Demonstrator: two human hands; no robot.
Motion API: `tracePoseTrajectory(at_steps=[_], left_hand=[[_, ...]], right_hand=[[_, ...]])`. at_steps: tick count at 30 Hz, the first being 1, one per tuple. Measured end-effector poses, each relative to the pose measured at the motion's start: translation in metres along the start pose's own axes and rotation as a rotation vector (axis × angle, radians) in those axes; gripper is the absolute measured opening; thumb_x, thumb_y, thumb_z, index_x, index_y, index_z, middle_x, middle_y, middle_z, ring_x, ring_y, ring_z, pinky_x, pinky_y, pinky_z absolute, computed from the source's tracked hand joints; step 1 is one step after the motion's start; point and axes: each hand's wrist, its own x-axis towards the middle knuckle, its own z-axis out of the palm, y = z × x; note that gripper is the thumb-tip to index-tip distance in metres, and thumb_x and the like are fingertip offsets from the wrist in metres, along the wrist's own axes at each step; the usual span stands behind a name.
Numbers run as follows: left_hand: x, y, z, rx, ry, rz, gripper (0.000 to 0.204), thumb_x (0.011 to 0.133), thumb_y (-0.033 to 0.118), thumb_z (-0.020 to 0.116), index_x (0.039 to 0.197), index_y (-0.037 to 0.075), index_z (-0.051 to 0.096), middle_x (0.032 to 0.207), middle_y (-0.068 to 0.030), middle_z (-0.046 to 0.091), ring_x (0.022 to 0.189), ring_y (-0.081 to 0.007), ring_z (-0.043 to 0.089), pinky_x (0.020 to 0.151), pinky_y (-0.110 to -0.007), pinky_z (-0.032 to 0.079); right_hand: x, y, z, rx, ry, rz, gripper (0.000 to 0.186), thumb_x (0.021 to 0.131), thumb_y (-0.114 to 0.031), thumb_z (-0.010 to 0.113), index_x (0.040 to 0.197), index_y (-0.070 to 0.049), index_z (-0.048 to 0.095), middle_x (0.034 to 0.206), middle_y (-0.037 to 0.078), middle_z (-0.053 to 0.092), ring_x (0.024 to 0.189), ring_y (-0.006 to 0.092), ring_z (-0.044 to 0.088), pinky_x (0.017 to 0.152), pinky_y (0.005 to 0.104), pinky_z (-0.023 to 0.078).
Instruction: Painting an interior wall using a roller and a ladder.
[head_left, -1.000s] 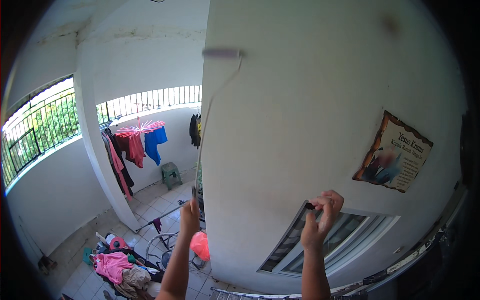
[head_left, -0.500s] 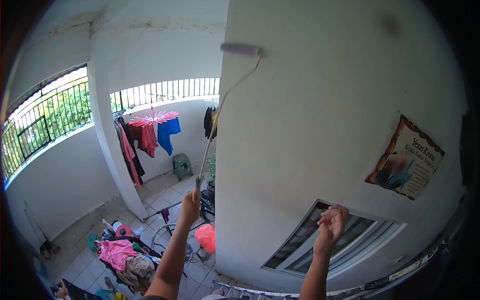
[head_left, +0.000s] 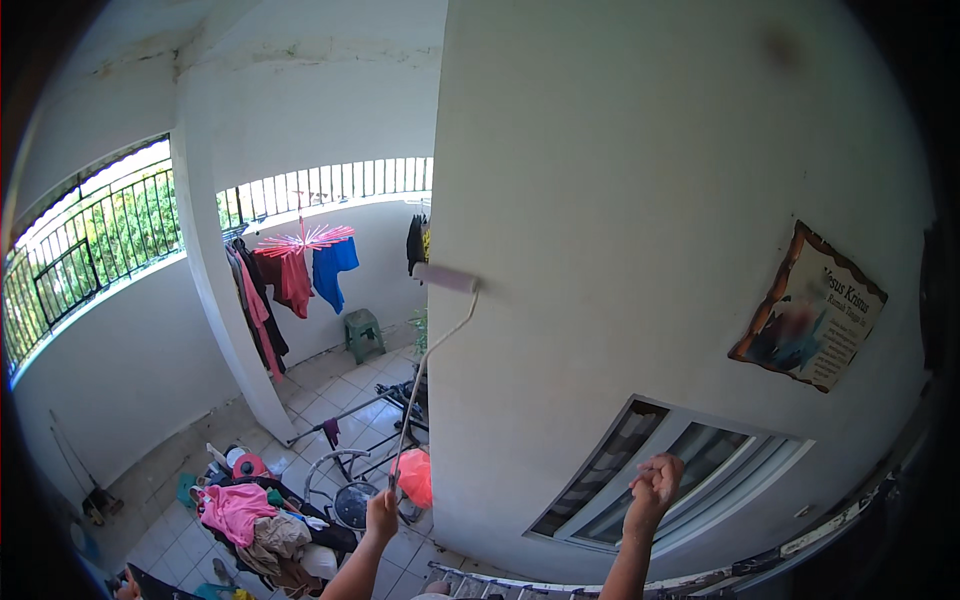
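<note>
My left hand [head_left: 381, 516] is closed around the handle of a paint roller [head_left: 447, 278]. Its long bent metal rod [head_left: 424, 365] rises from my fist to the pale, fuzzy roller sleeve. That sleeve lies across the left edge of the white wall [head_left: 600, 250], at about mid-height. My right hand [head_left: 656, 482] is raised in front of the sliding window [head_left: 680, 460], fingers loosely bent, with nothing visible in it.
A burnt-edged wall plaque [head_left: 815, 305] hangs at right. Below left are a pile of clothes [head_left: 240, 515], an orange-red bag [head_left: 413, 476] and a green stool [head_left: 364, 335]. Laundry [head_left: 334, 270] hangs by the railing. Ladder-like rungs [head_left: 480, 585] show at the bottom edge.
The paint roller has come down along the wall's left edge, from near the top to mid-height. My left hand has lowered with it; my right hand has dropped slightly.
</note>
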Motion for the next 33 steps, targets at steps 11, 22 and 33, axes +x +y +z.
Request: tracePoseTrajectory(at_steps=[11,22,33], left_hand=[[0.198,0.166,-0.024,-0.156,0.068,0.247,0.051,0.1,0.05,0.038,0.068,0.01,0.043,0.055,0.0048,0.038,0.046,-0.0057,0.038,0.042,-0.027,0.031],[0.046,0.056,0.045,-0.15,0.021,0.061,0.06,0.099,0.055,0.033,0.066,0.006,0.042,0.054,0.0017,0.039,0.049,-0.0101,0.039,0.045,-0.029,0.031],[-0.121,-0.076,0.007,-0.182,-0.038,-0.344,0.053,0.099,0.043,0.043,0.062,0.004,0.044,0.05,-0.0034,0.04,0.046,-0.0133,0.04,0.046,-0.032,0.032]], right_hand=[[0.0,-0.004,-0.004,0.085,0.06,0.035,0.021,0.068,0.0,0.048,0.088,-0.005,0.052,0.102,0.009,0.045,0.063,0.0131,0.049,0.064,0.0248,0.046],[-0.04,0.026,-0.037,-0.02,0.125,0.175,0.02,0.07,0.003,0.044,0.087,-0.005,0.051,0.1,0.009,0.044,0.067,0.0141,0.047,0.061,0.0239,0.044],[-0.066,0.055,-0.052,-0.101,0.031,0.272,0.018,0.069,0.004,0.043,0.084,-0.004,0.048,0.1,0.009,0.044,0.066,0.0144,0.046,0.059,0.0242,0.043]])
